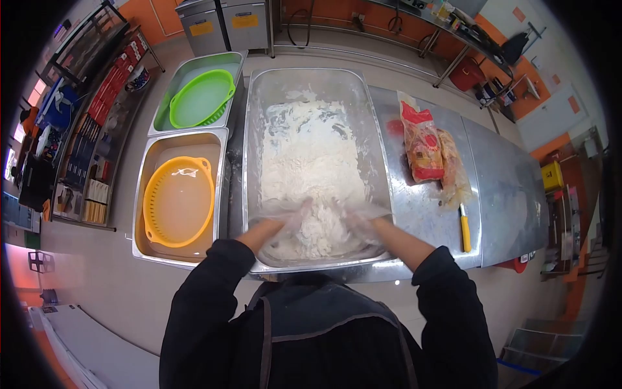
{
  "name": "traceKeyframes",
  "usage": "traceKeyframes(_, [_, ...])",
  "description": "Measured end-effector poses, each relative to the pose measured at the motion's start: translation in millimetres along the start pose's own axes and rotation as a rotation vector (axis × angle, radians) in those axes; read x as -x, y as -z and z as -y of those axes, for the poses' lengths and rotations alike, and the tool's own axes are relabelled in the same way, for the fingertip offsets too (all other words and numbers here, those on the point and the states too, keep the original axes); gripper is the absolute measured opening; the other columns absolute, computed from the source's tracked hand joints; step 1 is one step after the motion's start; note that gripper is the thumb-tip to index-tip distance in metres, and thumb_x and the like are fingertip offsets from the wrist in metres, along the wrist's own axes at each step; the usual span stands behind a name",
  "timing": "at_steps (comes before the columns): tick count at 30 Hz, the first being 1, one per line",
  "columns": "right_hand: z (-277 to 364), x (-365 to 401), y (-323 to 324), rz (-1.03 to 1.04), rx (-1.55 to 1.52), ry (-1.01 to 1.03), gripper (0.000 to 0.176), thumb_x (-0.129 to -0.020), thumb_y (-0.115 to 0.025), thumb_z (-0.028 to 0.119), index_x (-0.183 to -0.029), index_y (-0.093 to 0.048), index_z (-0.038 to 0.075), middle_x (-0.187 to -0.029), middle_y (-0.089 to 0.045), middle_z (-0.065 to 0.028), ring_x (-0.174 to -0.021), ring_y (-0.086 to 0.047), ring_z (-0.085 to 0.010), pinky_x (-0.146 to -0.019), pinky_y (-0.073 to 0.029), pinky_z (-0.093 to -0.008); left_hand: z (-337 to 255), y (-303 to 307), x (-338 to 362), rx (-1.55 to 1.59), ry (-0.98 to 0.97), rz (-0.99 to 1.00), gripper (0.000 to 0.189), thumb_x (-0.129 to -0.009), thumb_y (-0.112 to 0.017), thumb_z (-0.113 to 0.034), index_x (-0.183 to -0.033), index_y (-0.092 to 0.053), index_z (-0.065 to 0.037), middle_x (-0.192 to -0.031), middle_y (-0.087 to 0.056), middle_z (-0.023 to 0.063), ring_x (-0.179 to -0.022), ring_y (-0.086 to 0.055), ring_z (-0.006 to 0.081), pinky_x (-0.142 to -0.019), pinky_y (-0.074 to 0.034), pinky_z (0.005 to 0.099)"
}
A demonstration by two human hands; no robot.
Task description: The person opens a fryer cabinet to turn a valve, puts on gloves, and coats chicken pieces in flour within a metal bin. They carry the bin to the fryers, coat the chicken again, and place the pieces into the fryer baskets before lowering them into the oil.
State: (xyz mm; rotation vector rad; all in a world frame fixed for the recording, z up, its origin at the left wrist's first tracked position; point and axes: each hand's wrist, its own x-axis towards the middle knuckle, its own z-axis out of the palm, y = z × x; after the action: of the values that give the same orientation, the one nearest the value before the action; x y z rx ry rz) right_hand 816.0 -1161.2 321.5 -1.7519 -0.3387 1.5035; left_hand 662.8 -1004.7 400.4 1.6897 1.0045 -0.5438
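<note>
A deep metal tray [251,162] holds a thick bed of white flour [311,159]. At its near end, a lumpy flour-coated heap [317,230] lies between my two hands. My left hand [288,217], in a loose clear plastic glove, touches the left side of this heap. On the other side is my right hand [353,220], gloved the same way and in the flour. Motion blur, plastic and flour hide the fingers of both hands, and what they may grip does not show.
Left of the tray, a yellow basket [150,201] sits in a metal pan of brownish liquid, and a green basket [227,76] in another pan. On the steel table [414,227] at right lie red-and-clear plastic bags [424,142] and a yellow-handled knife [465,232].
</note>
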Motion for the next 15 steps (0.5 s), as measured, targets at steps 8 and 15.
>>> traceKeyframes(8, [5.4,-30.6,-71.6,-0.257,0.363,0.199,0.049,-0.09,-0.028,0.044,-0.119,-0.046,0.01,-0.102,-0.057,-0.0071,-0.095,-0.052,-0.0218,-0.081,-0.039,-0.0381,40.0,-47.7,-96.6,0.185,0.071,-0.277,0.086,-0.077,-0.03,-0.068,-0.128,-0.033,0.001,-0.123,-0.041,0.0271,-0.119,-0.036,0.0362,-0.099,-0.025,0.0401])
traceKeyframes(15, [89.4,61.9,-9.6,-0.034,0.66,0.635,0.052,-0.09,-0.023,0.048,-0.12,-0.047,0.012,-0.111,-0.056,-0.0069,-0.103,-0.05,-0.02,-0.085,-0.037,-0.0381,33.8,29.0,-34.9,0.516,-0.544,0.098,0.082,-0.081,-0.027,-0.065,-0.134,-0.023,-0.003,-0.138,-0.022,0.019,-0.128,-0.02,0.0305,-0.103,-0.018,0.0407])
